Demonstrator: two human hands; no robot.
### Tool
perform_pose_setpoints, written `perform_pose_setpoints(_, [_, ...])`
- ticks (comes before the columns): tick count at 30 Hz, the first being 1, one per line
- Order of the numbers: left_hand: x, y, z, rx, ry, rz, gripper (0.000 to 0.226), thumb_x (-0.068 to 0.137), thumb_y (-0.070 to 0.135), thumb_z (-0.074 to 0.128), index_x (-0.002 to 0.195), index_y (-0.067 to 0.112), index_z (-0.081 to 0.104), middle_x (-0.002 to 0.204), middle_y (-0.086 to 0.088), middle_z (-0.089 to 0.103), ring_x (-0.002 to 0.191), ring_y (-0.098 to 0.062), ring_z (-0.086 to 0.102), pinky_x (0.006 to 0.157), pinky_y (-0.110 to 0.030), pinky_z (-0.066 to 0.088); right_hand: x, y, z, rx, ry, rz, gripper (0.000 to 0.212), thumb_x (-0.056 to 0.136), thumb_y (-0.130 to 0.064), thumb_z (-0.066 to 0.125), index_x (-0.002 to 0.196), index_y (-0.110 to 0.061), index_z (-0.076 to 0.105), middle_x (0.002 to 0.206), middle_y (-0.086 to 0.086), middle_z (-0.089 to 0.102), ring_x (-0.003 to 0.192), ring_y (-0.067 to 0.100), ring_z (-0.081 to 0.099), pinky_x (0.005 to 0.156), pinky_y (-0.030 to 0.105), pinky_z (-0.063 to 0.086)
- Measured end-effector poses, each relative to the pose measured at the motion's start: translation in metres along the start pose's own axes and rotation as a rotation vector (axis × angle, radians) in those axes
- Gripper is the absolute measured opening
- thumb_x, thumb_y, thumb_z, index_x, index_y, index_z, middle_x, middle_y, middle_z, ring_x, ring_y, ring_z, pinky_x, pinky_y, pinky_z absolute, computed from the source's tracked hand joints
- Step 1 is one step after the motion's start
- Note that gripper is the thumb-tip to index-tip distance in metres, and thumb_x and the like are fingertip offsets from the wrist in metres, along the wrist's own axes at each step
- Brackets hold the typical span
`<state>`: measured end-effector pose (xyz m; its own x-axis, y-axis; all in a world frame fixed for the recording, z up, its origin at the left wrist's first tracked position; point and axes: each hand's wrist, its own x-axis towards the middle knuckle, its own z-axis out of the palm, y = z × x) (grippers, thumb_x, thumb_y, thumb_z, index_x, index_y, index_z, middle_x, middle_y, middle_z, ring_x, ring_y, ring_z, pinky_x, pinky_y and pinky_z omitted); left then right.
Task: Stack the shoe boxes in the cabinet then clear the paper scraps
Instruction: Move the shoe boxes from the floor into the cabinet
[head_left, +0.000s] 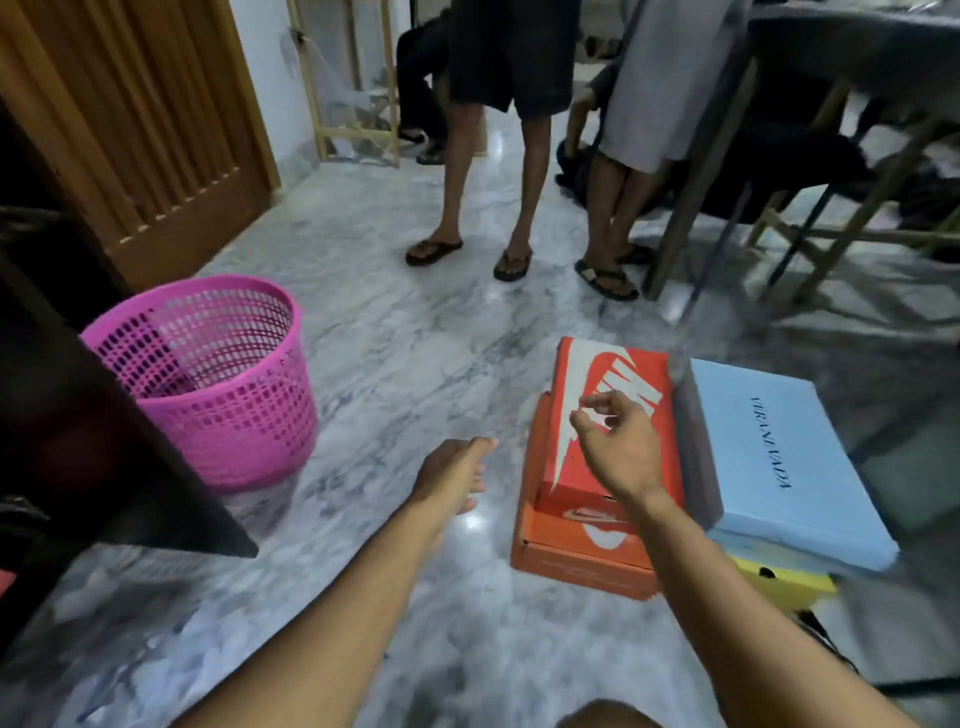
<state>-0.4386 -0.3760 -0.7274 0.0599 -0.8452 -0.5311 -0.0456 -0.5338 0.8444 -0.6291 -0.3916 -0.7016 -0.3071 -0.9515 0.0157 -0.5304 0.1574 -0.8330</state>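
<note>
Orange shoe box (613, 415) under right hand (618, 447), fingers loosely curled, left hand (454, 475) empty, fingers apart

A pink mesh basket (208, 379) stands upright on the grey marbled floor (395, 332); behind it a slatted wooden door (140, 130). Two bystanders' bare legs in dark sandals (511, 262) stand near a table leg (696, 192); a wooden rack (353, 83) leans farther back.

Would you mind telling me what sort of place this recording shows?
Probably a room in a home: a polished grey marble floor, a ribbed wooden door, a pink plastic mesh waste basket, and people standing about in sandals.
</note>
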Motion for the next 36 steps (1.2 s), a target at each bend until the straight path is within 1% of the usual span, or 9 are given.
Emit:
perform_pose_setpoints(4, [0.036, -0.013, 0.065, 0.058, -0.059, -0.054, 0.032, 0.091, 0.045, 0.068, 0.108, 0.019, 0.063, 0.096, -0.001, 0.063, 0.096, -0.023, 0.066, 0.089, -0.037, 0.056, 0.030, 0.055, -0.027, -0.028, 0.033, 0.267, 0.039, 0.092, -0.034, 0.069, 0.125, -0.013, 0.068, 0.102, 0.009, 0.072, 0.102, 0.031, 0.068, 0.090, 0.032, 0.050])
perform_pose_setpoints(11, [0.086, -0.046, 0.117, 0.202, -0.098, -0.065, 0.060, 0.094, 0.056, 0.060, 0.145, 0.026, 0.047, 0.136, -0.003, 0.059, 0.111, -0.022, 0.057, 0.105, -0.039, 0.048, 0.053, 0.123, -0.005, -0.096, -0.011, 0.518, 0.077, 0.082, -0.059, 0.066, 0.145, -0.018, 0.048, 0.147, 0.019, 0.051, 0.139, 0.042, 0.045, 0.114, 0.053, 0.042])
perform_pose_setpoints(17, [0.106, -0.070, 0.099, 0.168, 0.060, -0.023, 0.059, 0.080, 0.069, 0.068, 0.117, 0.027, 0.053, 0.118, 0.002, 0.068, 0.102, -0.018, 0.065, 0.086, -0.038, 0.052, 0.059, 0.141, 0.003, -0.151, 0.016, 0.560, 0.090, 0.079, -0.068, 0.064, 0.145, -0.010, 0.046, 0.146, 0.019, 0.052, 0.136, 0.042, 0.049, 0.111, 0.054, 0.044])
perform_pose_setpoints(21, [0.102, -0.088, 0.060, 0.052, 0.086, -0.129, 0.066, 0.077, 0.075, 0.068, 0.116, 0.022, 0.054, 0.108, 0.000, 0.069, 0.100, -0.020, 0.065, 0.093, -0.048, 0.053, 0.041, 0.157, 0.011, -0.051, -0.081, 0.572, 0.077, 0.077, -0.069, 0.065, 0.124, -0.008, 0.069, 0.126, 0.015, 0.070, 0.113, 0.038, 0.067, 0.091, 0.036, 0.053])
perform_pose_setpoints(24, [0.100, -0.103, 0.038, 0.047, -0.040, -0.219, 0.078, 0.070, 0.081, 0.069, 0.122, 0.023, 0.057, 0.114, -0.007, 0.074, 0.108, -0.029, 0.069, 0.095, -0.055, 0.054, 0.028, 0.168, 0.019, 0.109, -0.096, 0.607, 0.077, 0.063, -0.073, 0.075, 0.109, -0.011, 0.070, 0.109, 0.009, 0.074, 0.098, 0.034, 0.069, 0.092, 0.045, 0.059])
perform_pose_setpoints(27, [0.094, -0.114, 0.030, -0.027, -0.106, -0.180, 0.058, 0.085, 0.064, 0.069, 0.114, 0.018, 0.048, 0.119, -0.012, 0.071, 0.109, -0.033, 0.070, 0.102, -0.059, 0.052, 0.017, 0.174, 0.026, 0.241, -0.157, 0.611, 0.079, 0.054, -0.071, 0.081, 0.101, -0.008, 0.069, 0.100, 0.009, 0.076, 0.095, 0.030, 0.070, 0.093, 0.042, 0.055])
perform_pose_setpoints(30, [0.085, -0.117, 0.019, -0.090, -0.104, -0.138, 0.049, 0.087, 0.052, 0.073, 0.108, 0.016, 0.048, 0.122, -0.012, 0.072, 0.108, -0.030, 0.071, 0.099, -0.053, 0.057, 0.006, 0.168, 0.026, 0.366, -0.233, 0.567, 0.040, 0.077, -0.048, 0.085, 0.090, -0.017, 0.065, 0.096, 0.003, 0.074, 0.089, 0.020, 0.067, 0.094, 0.046, 0.053])
perform_pose_setpoints(32, [0.074, -0.116, 0.004, -0.107, -0.092, -0.125, 0.050, 0.084, 0.050, 0.077, 0.110, 0.016, 0.052, 0.121, -0.010, 0.072, 0.107, -0.029, 0.073, 0.095, -0.049, 0.060, 0.002, 0.161, 0.024, 0.438, -0.299, 0.553, 0.030, 0.083, -0.045, 0.081, 0.094, -0.021, 0.066, 0.101, 0.005, 0.077, 0.095, 0.024, 0.070, 0.092, 0.046, 0.056])
perform_pose_setpoints(36, [0.033, -0.113, -0.037, -0.160, -0.141, -0.092, 0.060, 0.076, 0.042, 0.084, 0.124, 0.021, 0.056, 0.126, -0.006, 0.071, 0.108, -0.029, 0.073, 0.096, -0.052, 0.059, 0.001, 0.132, 0.025, 0.567, -0.494, 0.505, 0.061, 0.073, -0.067, 0.080, 0.121, -0.030, 0.073, 0.121, 0.006, 0.077, 0.115, 0.034, 0.071, 0.107, 0.060, 0.050])
